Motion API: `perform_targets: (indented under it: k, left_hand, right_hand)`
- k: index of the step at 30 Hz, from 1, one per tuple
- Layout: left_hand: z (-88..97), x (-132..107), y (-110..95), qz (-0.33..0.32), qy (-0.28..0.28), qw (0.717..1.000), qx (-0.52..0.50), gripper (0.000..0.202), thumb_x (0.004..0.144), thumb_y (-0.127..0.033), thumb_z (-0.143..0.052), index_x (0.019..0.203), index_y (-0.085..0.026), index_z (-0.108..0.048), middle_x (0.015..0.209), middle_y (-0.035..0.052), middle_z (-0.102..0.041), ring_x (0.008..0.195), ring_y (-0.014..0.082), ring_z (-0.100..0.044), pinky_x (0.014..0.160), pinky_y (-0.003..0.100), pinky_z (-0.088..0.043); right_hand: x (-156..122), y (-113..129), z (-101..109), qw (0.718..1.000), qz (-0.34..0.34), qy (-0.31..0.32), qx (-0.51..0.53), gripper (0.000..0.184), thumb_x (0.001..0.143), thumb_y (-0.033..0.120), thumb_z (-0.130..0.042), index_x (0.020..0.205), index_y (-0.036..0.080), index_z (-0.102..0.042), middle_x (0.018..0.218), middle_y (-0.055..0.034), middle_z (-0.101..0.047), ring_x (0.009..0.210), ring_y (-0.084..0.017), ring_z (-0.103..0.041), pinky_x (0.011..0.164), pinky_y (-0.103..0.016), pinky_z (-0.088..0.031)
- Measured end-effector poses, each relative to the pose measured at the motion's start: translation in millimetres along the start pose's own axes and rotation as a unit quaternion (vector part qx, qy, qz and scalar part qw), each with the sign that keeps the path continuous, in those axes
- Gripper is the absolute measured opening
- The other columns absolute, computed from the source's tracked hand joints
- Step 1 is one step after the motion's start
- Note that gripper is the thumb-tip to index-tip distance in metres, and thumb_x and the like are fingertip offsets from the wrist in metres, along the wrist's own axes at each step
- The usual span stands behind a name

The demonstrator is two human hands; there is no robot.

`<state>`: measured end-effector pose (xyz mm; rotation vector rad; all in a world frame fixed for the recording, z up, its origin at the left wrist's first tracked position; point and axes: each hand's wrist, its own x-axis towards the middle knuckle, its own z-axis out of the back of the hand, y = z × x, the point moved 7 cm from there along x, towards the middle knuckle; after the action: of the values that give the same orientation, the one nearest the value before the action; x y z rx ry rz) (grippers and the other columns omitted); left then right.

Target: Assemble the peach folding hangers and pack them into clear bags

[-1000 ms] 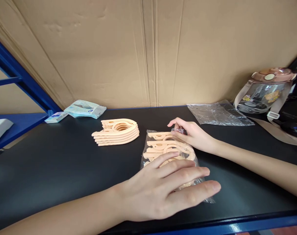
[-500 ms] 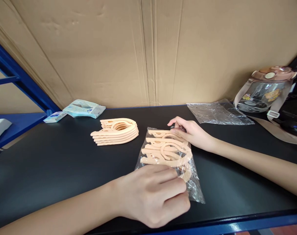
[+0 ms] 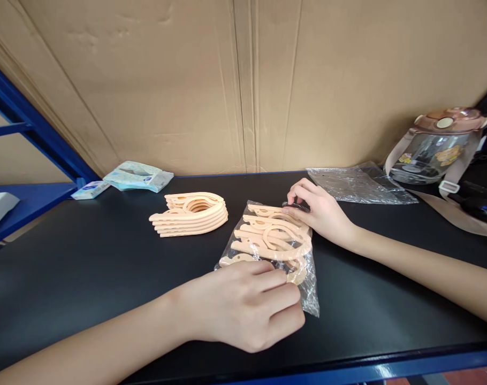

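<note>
A clear plastic bag (image 3: 307, 297) with several peach plastic hangers (image 3: 273, 238) inside lies on the black table (image 3: 86, 267). My left hand (image 3: 243, 305) rests at the bag's near end, fingers curled and pinching the plastic. My right hand (image 3: 321, 211) grips the bag's far end, fingers bent on the film. To the left, a bare stack of the same peach hangers (image 3: 191, 214) sits apart from both hands.
A pile of empty clear bags (image 3: 356, 184) lies at the back right, beside a transparent jug with a brown lid (image 3: 436, 147) and its strap. Tissue packs (image 3: 137, 176) sit at the back left near blue shelving (image 3: 30, 198). Cardboard lines the wall.
My left hand went from lying flat on the bag to a curled pinch at its near end. The bag slid slightly left and away. My right hand shifted a little farther back.
</note>
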<state>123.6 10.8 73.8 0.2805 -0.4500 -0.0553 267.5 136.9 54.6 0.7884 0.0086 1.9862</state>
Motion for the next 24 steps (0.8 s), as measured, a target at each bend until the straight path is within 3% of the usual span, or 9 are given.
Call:
perform_targets:
  k: [4, 9, 14, 18, 21, 24]
  left_hand:
    - [-2.3, -0.1, -0.6, -0.005, 0.006, 0.999, 0.041, 0.022, 0.089, -0.006, -0.05, 0.08, -0.012, -0.069, 0.068, 0.0027, -0.063, 0.06, 0.0156, -0.057, 0.062, 0.029, -0.051]
    - [-3.8, 0.4, 3.4, 0.02, 0.016, 0.997, 0.067, 0.017, 0.088, -0.004, -0.052, 0.083, -0.011, -0.066, 0.069, 0.0026, -0.063, 0.062, 0.0159, -0.059, 0.063, 0.028, -0.052]
    - [-7.7, -3.1, 26.2, 0.177, 0.055, 0.979, -0.084, 0.011, 0.092, -0.014, -0.051, 0.086, -0.013, -0.06, 0.079, 0.0034, -0.064, 0.069, 0.0157, -0.06, 0.06, 0.025, -0.049]
    - [-15.4, -10.0, 40.1, 0.28, 0.072, 0.935, -0.206, 0.02, 0.096, -0.014, -0.048, 0.114, -0.017, -0.054, 0.091, 0.0005, -0.067, 0.083, 0.0141, -0.064, 0.073, 0.024, -0.05]
    - [-22.3, -12.0, 41.3, 0.304, 0.106, 0.917, -0.236, 0.031, 0.096, -0.016, -0.049, 0.126, -0.022, -0.047, 0.097, -0.0004, -0.067, 0.091, 0.0145, -0.063, 0.079, 0.025, -0.049]
    - [-22.0, -8.6, 40.5, 0.288, 0.117, 0.928, -0.205, 0.035, 0.094, -0.015, -0.054, 0.128, -0.021, -0.047, 0.107, 0.0026, -0.065, 0.1, 0.0182, -0.061, 0.083, 0.03, -0.049]
  right_hand:
    - [0.9, -0.7, 2.3, 0.999, 0.016, -0.008, -0.042, 0.007, 0.09, 0.022, -0.056, 0.083, 0.021, -0.055, 0.095, -0.0029, -0.058, 0.08, -0.017, -0.056, 0.077, -0.035, -0.038]
    - [2.9, -6.3, 2.0, 0.997, 0.024, 0.004, -0.072, 0.017, 0.092, 0.03, -0.057, 0.081, 0.022, -0.067, 0.094, -0.0044, -0.067, 0.086, -0.021, -0.059, 0.077, -0.038, -0.035]
    - [3.0, -2.4, 1.6, 0.993, 0.037, 0.026, -0.108, 0.023, 0.093, 0.03, -0.054, 0.083, 0.021, -0.072, 0.087, -0.0048, -0.072, 0.083, -0.023, -0.059, 0.081, -0.041, -0.034]
    - [2.4, 0.2, 0.8, 0.989, 0.03, 0.048, -0.134, 0.028, 0.096, 0.03, -0.049, 0.086, 0.02, -0.074, 0.086, -0.005, -0.073, 0.084, -0.023, -0.059, 0.081, -0.041, -0.034]
    - [2.6, -3.9, -0.4, 0.989, 0.009, 0.062, -0.137, 0.03, 0.096, 0.031, -0.049, 0.085, 0.019, -0.075, 0.087, -0.0051, -0.073, 0.083, -0.022, -0.058, 0.08, -0.04, -0.035]
    - [3.2, -10.2, -2.2, 0.994, -0.002, 0.074, -0.085, 0.032, 0.096, 0.033, -0.05, 0.08, 0.02, -0.075, 0.091, -0.0054, -0.071, 0.085, -0.022, -0.057, 0.082, -0.04, -0.036]
